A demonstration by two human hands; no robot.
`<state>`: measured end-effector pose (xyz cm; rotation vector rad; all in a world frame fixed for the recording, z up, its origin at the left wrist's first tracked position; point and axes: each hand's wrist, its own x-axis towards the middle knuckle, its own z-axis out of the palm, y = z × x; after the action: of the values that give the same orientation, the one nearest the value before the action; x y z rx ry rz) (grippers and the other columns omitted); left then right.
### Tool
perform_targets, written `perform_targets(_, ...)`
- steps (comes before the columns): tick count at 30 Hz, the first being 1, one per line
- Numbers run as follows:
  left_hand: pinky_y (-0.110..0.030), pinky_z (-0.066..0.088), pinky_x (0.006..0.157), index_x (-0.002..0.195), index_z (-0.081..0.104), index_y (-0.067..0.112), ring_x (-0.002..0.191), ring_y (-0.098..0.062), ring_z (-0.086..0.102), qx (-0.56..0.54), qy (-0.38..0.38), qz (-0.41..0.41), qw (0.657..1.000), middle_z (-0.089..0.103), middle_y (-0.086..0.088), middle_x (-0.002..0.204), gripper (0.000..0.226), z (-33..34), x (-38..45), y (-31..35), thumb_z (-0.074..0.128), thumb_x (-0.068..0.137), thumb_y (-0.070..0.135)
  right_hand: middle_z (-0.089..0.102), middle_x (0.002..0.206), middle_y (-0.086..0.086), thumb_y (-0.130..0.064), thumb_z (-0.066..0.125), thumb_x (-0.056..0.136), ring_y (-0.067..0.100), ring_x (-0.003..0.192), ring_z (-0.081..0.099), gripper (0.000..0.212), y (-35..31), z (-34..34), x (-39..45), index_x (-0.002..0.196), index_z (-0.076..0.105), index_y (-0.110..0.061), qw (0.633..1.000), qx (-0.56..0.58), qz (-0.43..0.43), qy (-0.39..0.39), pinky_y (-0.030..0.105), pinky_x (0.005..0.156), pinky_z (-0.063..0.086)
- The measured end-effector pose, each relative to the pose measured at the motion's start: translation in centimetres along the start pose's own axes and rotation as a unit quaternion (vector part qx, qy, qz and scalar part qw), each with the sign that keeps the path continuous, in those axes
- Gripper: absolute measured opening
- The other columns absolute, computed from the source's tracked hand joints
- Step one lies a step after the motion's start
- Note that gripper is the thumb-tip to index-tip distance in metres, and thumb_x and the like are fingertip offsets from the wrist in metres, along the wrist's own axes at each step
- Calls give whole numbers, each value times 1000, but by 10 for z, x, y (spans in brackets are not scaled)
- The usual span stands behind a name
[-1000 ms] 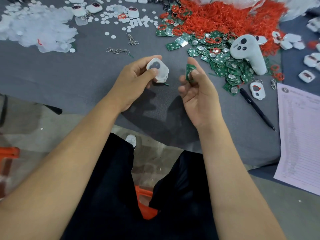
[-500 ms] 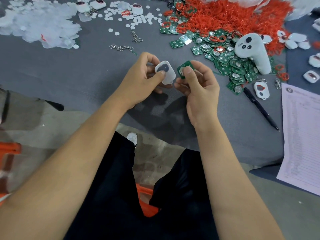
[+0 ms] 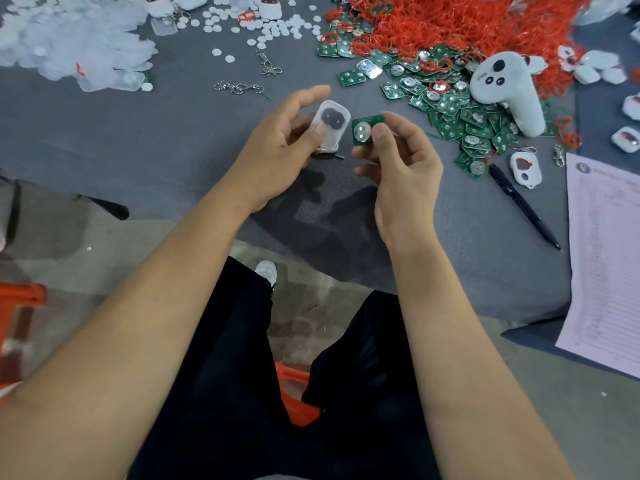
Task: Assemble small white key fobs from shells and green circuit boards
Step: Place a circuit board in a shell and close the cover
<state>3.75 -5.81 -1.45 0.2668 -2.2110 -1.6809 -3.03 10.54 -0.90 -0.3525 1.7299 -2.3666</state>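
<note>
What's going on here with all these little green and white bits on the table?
A person is putting key fobs together by hand. The left hand holds a white shell, and the right hand pinches a green circuit board right beside it; the board is not yet in the shell. More boards lie heaped on the grey table, next to a pile of red rings.

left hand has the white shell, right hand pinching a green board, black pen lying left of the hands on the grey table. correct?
Not quite: the black pen lies to the right of the hands, beside the printed sheet, as the head view shows. The rest holds: the left hand grips the white shell, and the right hand pinches a green board.
</note>
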Motion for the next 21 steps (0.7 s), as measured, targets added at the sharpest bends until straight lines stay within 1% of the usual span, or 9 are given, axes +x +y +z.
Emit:
perform_targets(2,-19,45,72,133,52,18,70,2,58,-11,11,-21,1000,74,14,93,29,1,0,0,57,106,25,69,92,15,-7,62,103,21,76,73,2,-1,0,-1,103,64,-8,1000,19,2,-6,28,57,56)
perform_targets(3,-18,46,70,126,52,15,69,3,59,-15,14,-27,999,75,13,90,24,1,0,0,59,105,25,68,94,17,-8,62,103,22,78,72,3,-1,0,-1,100,63,-9,1000,24,2,-8,29,57,57)
perform_targets(6,-21,51,65,113,55,17,73,-4,67,-4,3,-21,1000,76,7,92,17,3,0,2,60,103,30,67,89,8,-10,64,102,21,78,67,7,0,-1,-1,96,63,-11,1000,13,-4,-14,29,51,54)
perform_targets(8,-23,55,64,113,55,18,84,-15,76,-22,-11,-27,999,76,-1,101,17,3,-1,5,61,104,29,67,82,-1,-11,67,100,17,72,64,3,0,-1,-1,98,65,-9,1000,-10,-17,-10,27,46,50)
perform_targets(10,-23,56,60,114,55,17,84,-23,78,-46,-17,-35,998,76,-5,104,14,3,-1,7,60,105,26,67,78,-2,-12,69,99,15,65,63,7,1,-2,-2,104,67,-8,999,-32,-35,11,25,43,47)
perform_targets(13,-23,54,56,118,60,17,78,-20,77,-26,-13,-28,999,77,-1,98,13,2,0,6,59,105,21,67,76,-2,-11,67,100,14,62,61,10,1,-2,-2,110,69,-10,997,-42,-49,39,25,43,46)
perform_targets(15,-23,54,56,122,62,18,79,-15,75,-4,-11,-17,1000,76,3,100,18,2,0,5,58,105,18,68,76,-3,-11,67,100,13,62,60,10,1,-2,-2,109,69,-10,997,-44,-47,38,25,43,46)
perform_targets(18,-23,53,60,127,58,20,85,-11,72,12,-16,-5,1000,75,8,110,23,2,0,3,56,105,15,69,75,-1,-11,69,98,12,60,61,11,3,0,-3,108,71,-8,995,-82,-47,13,25,44,47)
perform_targets(21,-23,52,66,126,53,19,90,-8,71,10,-16,-10,1000,73,10,109,24,2,-1,2,59,103,17,71,73,-6,-13,72,96,10,59,62,10,5,2,-4,105,72,-9,991,-121,-51,-1,23,45,47)
